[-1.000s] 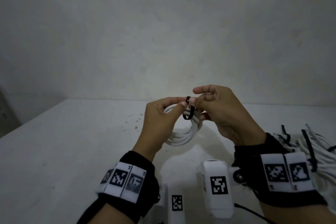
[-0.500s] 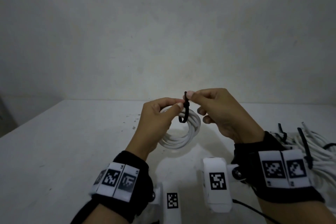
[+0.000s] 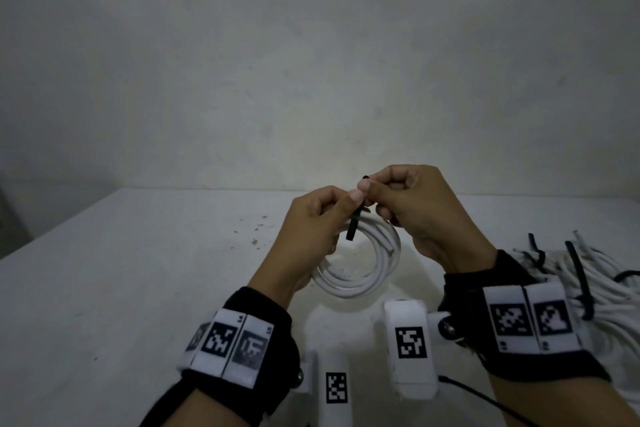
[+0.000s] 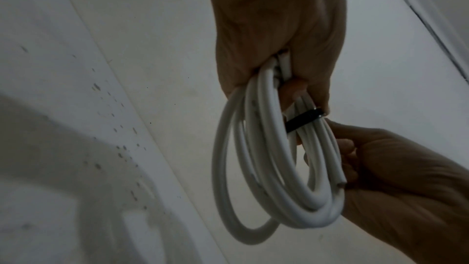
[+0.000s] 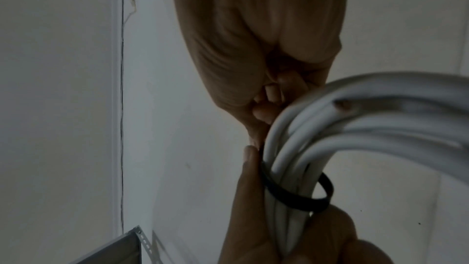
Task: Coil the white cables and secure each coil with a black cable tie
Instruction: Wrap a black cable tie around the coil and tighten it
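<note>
The coil (image 3: 360, 263) is smooth, round-section white cable wound in several loops into a rough ring; one cut end (image 4: 341, 183) shows a darker core. It hangs in the air above the table (image 3: 138, 288), held up between both hands. A flat, narrow, matte black tie (image 3: 353, 225) loops around the bundled strands near the top of the ring; in the right wrist view the tie (image 5: 291, 198) sits slack around the strands, with a gap on one side.

The table is pale and matte, with small dark specks (image 3: 256, 229) near its middle. Behind it stands a plain, dull grey wall (image 3: 311, 62). At the right edge lies a pile (image 3: 595, 274) of white cables with black ties sticking up from it.

Each wrist wears a black band with white blocks printed with square black-and-white markers (image 3: 512, 319); small characters beside them are too blurred to read. White camera housings below the wrists carry similar markers (image 3: 410, 341).

The left hand (image 3: 311, 229) has its fingers curled around the top of the coil, thumb and forefinger pinching the strands just beside the tie. The right hand (image 3: 415, 211) is clenched, thumb and forefinger pinching the tie's upper end, whose black tip (image 3: 365, 177) pokes out above the fingers.
</note>
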